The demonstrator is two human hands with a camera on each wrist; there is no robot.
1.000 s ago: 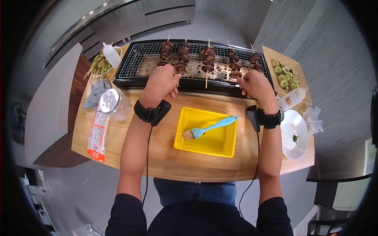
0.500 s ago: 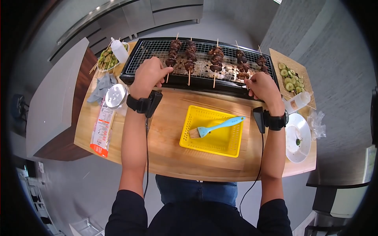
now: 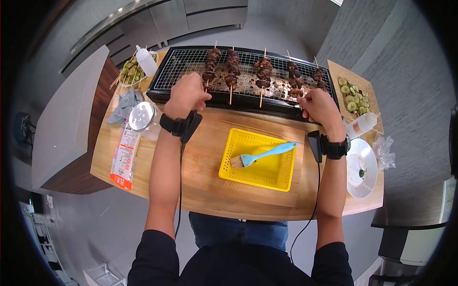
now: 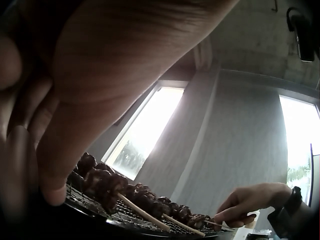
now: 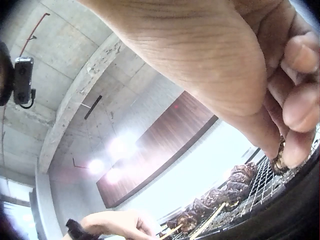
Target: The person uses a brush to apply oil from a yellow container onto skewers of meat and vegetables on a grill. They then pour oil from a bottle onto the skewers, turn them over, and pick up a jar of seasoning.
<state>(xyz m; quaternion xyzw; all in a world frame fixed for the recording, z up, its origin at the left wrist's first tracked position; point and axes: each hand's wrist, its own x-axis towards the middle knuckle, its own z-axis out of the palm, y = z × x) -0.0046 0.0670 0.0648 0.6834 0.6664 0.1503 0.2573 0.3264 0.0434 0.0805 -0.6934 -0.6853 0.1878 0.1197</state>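
Several browned meat skewers lie across the wire rack of a black grill (image 3: 164, 97). My left hand (image 3: 186, 95) is at the near end of the leftmost meat skewer (image 3: 211, 66), pinching its bare stick between thumb and fingers. Over at the right, my right hand (image 3: 320, 106) pinches the stick of the fourth meat skewer (image 3: 295, 82), just below its lowest meat. In the right wrist view, the fingertips (image 5: 299, 150) are close round a browned piece low over the mesh. Between the hands lie the second skewer (image 3: 232, 69) and the third skewer (image 3: 263, 71), untouched.
A yellow basket (image 3: 224, 164) holding a blue basting brush (image 3: 269, 151) sits before me. Left are a shaker jar (image 3: 142, 117), a seasoning packet (image 3: 125, 155) and a squeeze bottle (image 3: 146, 62). Right are cucumber slices (image 3: 352, 100), another bottle (image 3: 362, 124) and a white plate (image 3: 355, 186).
My left hand has gone from the second skewer's stick to the leftmost one, and its fingers have dipped lower at the grill's front edge. The right hand keeps its pinch on the fourth skewer.
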